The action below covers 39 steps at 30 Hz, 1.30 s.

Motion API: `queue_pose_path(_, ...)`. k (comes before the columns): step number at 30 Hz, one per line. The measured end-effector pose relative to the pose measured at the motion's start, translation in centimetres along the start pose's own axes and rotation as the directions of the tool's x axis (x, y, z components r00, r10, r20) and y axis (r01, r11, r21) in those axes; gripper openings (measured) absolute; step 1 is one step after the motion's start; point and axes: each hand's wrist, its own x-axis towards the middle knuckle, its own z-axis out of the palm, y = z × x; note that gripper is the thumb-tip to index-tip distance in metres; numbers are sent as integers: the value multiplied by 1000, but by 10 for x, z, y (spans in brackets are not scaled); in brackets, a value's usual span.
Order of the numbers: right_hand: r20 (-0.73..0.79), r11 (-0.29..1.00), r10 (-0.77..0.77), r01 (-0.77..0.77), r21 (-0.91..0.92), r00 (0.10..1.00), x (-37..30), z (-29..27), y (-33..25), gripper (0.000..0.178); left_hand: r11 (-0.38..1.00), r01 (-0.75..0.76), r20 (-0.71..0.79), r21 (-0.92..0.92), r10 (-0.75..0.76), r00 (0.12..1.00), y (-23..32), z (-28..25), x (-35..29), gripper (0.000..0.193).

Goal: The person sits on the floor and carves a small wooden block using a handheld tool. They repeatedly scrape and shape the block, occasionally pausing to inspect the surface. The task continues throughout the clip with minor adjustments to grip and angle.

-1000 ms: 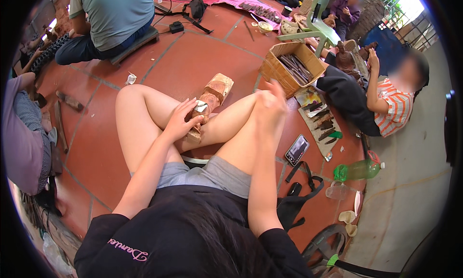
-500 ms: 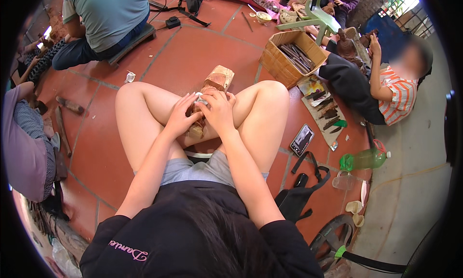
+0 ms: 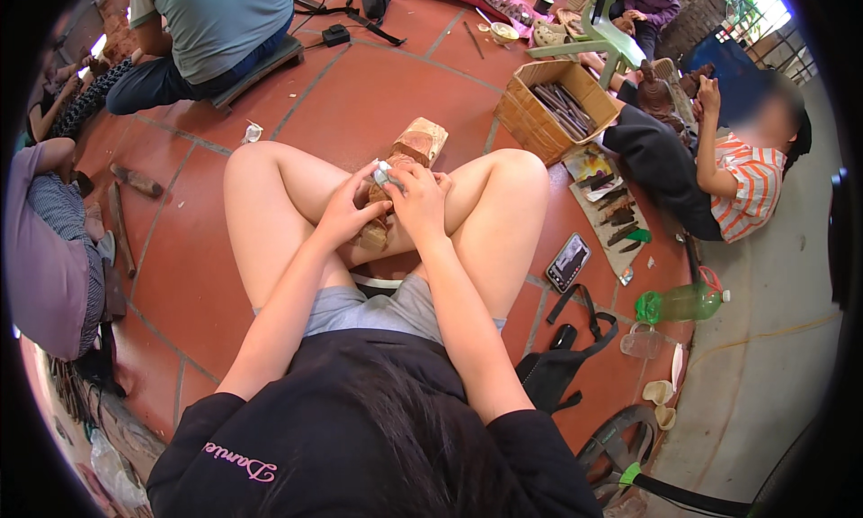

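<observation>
I sit cross-legged on a red tiled floor (image 3: 180, 275). A carved block of wood (image 3: 415, 145) lies between my knees, its far end pointing away from me. My left hand (image 3: 346, 214) rests on the near part of the block. My right hand (image 3: 421, 199) is beside it, fingers curled. Between the fingertips of both hands sits a small pale grey object (image 3: 383, 173), held over the wood. Which hand carries most of it I cannot tell.
A cardboard box (image 3: 550, 104) of dark tools stands ahead on the right, with more tools on a sheet (image 3: 611, 214). A phone (image 3: 568, 262), a black bag (image 3: 562, 361) and a green bottle (image 3: 679, 302) lie to my right. Other people sit around.
My right hand came down from my raised right knee to join the left hand on the wood. Both hands now meet at the small grey object.
</observation>
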Motion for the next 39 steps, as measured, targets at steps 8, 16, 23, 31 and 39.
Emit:
queue_pose_path(8,35,998,-34,36,-55,999,-1,-6,0,24,995,-93,-3,18,94,996,-5,-1,3,69)
queue_pose_path(16,-25,988,-61,57,-141,998,1,-1,6,19,978,-127,-14,165,131,991,2,-1,1,71)
queue_pose_path(23,-12,980,-101,97,-175,995,2,-1,8,14,993,-84,-16,88,86,996,2,0,1,72)
queue_pose_path(31,7,986,-102,102,-132,995,1,-3,7,12,997,57,10,-59,-57,998,13,3,-2,82)
queue_pose_path(39,-4,980,-76,74,-182,997,-1,-6,7,12,991,-33,-31,128,37,999,14,2,-4,86)
